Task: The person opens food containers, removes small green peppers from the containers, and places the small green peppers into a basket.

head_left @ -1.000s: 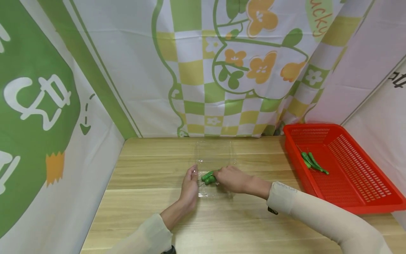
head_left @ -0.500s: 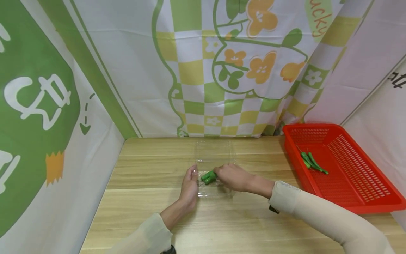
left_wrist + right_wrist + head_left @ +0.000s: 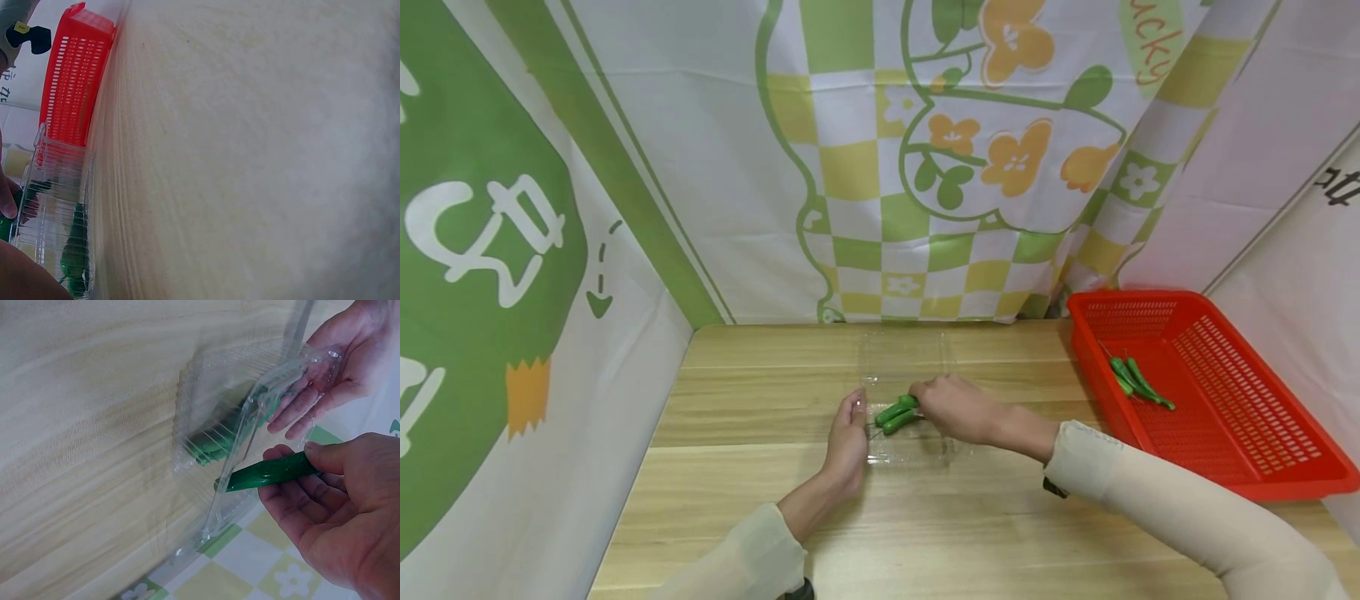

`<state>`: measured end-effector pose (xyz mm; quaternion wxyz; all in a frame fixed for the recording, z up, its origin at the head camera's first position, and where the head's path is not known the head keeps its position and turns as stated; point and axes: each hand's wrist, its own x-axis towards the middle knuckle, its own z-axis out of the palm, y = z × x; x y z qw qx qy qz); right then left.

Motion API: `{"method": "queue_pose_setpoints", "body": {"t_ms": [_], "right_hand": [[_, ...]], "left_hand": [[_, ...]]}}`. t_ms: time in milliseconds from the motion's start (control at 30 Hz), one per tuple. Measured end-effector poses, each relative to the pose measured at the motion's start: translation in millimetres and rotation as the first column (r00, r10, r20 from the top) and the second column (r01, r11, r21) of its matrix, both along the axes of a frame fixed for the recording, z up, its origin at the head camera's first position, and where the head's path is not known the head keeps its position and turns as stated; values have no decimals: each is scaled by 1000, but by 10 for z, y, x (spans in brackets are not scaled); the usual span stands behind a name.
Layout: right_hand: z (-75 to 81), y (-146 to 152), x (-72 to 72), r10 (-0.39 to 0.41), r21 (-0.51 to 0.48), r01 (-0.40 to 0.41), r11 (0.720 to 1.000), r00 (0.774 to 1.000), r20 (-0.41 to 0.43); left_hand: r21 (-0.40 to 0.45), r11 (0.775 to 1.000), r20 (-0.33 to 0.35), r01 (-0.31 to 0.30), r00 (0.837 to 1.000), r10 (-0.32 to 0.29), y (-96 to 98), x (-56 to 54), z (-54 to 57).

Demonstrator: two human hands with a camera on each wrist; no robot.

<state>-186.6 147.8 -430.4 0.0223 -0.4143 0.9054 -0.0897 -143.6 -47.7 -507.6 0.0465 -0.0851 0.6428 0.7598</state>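
Note:
A clear plastic clamshell box (image 3: 880,457) lies on the table, its lid (image 3: 904,358) folded back toward the curtain. My right hand (image 3: 958,408) pinches a green chili pepper (image 3: 269,474) between thumb and fingers, over the box's base. Beneath it, another green chili (image 3: 898,422) lies inside the base; through the plastic wall, green peppers (image 3: 215,440) show in the right wrist view, blurred. My left hand (image 3: 847,446) rests against the box's left side, and the right wrist view shows its fingers (image 3: 297,412) extended along the wall.
A red perforated basket (image 3: 1225,400) stands at the right of the wooden table (image 3: 737,500), with several green chilies (image 3: 1138,385) in its left part. A patterned curtain (image 3: 925,208) hangs behind the table's far edge.
My right hand has shifted slightly right and away from me, with the pinched chili lifting off the one below, so the two show more apart. The left hand stays at the box.

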Motion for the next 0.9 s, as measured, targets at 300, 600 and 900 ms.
{"method": "queue_pose_setpoints", "body": {"t_ms": [300, 600, 900], "right_hand": [[83, 39, -13, -8, -13, 8, 1000, 1000, 23], [202, 120, -26, -28, -32, 27, 999, 1000, -14], [283, 202, -15, -73, -27, 73, 997, 997, 0]], "left_hand": [[4, 1000, 0, -2, 1000, 2, -3, -6, -4], [6, 1000, -2, 0, 1000, 0, -10, -17, -18], [7, 1000, -17, 12, 1000, -12, -11, 9, 5]]}}
